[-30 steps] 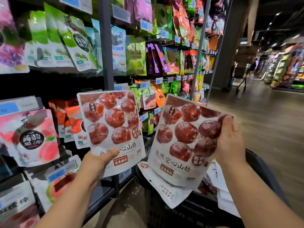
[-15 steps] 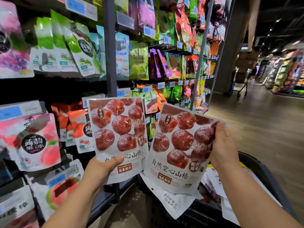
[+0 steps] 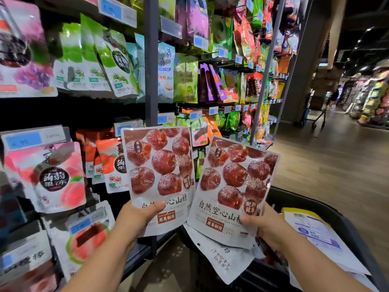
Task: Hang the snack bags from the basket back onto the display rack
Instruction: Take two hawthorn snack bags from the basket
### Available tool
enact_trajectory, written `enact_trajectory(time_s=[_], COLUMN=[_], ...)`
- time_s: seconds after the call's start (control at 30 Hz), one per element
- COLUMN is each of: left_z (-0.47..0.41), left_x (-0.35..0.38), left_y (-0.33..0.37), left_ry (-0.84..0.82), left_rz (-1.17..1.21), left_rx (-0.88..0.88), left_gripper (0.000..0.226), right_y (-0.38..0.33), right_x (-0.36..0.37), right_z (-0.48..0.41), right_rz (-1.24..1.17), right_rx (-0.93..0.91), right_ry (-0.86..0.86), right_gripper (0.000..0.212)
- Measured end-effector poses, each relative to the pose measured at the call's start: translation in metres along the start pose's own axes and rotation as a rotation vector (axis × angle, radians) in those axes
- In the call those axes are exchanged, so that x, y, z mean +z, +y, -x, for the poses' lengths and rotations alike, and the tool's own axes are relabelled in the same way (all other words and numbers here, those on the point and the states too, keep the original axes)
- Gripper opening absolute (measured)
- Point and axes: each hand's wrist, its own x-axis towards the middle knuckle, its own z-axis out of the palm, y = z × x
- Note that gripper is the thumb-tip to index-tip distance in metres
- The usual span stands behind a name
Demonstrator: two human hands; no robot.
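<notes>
Our left hand (image 3: 134,220) pinches the bottom edge of one snack bag (image 3: 160,175), thumb across its front, holding it upright at the lower centre of the frame. Our right hand (image 3: 267,226) grips the lower right corner of a second, matching bag (image 3: 231,190), tilted a little to the right, its left edge just beside the first. Below them a white bag (image 3: 221,256) hangs over the rim of the black basket (image 3: 311,209) at lower right, where more packets lie. The display rack (image 3: 151,60), crowded with hanging packets, fills the left and upper centre.
</notes>
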Motion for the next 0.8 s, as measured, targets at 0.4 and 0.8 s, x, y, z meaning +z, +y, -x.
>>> enact_trajectory(time_s=[0.4, 0.8], left_z=[0.004, 0.027], left_x=[-0.003, -0.057], left_y=[0.007, 0.064], left_ry=[-0.011, 0.128], left_rz=[-0.002, -0.121], left_rx=[0.029, 0.141], left_gripper=[0.049, 0.071], right_y=[-0.005, -0.033], right_x=[0.029, 0.145], right_z=[-0.017, -0.043], right_rz=[-0.206, -0.183], right_rx=[-0.064, -0.175], right_ry=[0.043, -0.028], right_gripper=[0.046, 0.028])
